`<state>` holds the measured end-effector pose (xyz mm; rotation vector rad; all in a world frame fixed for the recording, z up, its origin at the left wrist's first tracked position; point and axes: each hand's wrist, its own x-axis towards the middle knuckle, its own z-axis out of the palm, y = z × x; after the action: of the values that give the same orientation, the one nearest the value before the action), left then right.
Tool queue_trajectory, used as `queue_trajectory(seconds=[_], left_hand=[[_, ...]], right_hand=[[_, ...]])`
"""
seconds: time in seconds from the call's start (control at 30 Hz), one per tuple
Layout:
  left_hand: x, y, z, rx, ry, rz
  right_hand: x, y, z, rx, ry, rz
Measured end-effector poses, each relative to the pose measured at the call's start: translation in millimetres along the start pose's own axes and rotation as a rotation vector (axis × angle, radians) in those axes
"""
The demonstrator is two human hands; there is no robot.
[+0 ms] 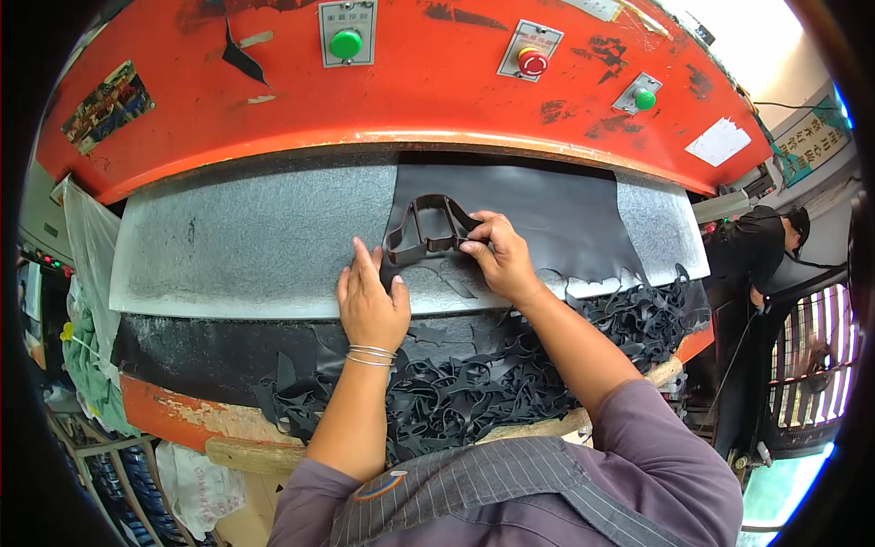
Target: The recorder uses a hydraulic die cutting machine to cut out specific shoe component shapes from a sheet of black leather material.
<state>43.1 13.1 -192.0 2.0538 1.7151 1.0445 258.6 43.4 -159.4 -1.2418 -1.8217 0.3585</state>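
Observation:
A dark steel cutting die (441, 244), a bent outline with crossbars, rests on a sheet of black leather (556, 214). My right hand (501, 260) grips its right end between thumb and fingers. At the leather's left edge, my left hand (372, 296) lies with fingers stretched out, just below the die's left end and holding nothing. Under the leather is a wide grey cutting board (255, 232). The leather's near edge is ragged, with cut-out gaps close to my right hand.
A heap of black leather scraps (474, 392) lies along the board's near side. Beyond the board rises an orange machine front (228, 118) with green buttons (346, 44) and a red button (532, 61). Another person (756, 242) in dark clothes is at the far right.

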Motion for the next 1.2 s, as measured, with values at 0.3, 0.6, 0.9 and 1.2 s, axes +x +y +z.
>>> queue_trajectory(seconds=[0.3, 0.6, 0.9, 1.2], left_hand=[[-2, -9, 8, -0.01, 0.029, 0.017], [2, -6, 8, 0.004, 0.075, -0.016], [4, -1, 5, 0.049, 0.102, 0.054], [-7, 9, -10, -0.283, 0.204, -0.08]], right_hand=[[-13, 5, -1, -0.179, -0.118, 0.053], [-12, 14, -2, -0.299, -0.25, 0.091], [-11, 17, -5, -0.296, -0.21, 0.045], [-26, -12, -46, -0.112, 0.074, 0.119]])
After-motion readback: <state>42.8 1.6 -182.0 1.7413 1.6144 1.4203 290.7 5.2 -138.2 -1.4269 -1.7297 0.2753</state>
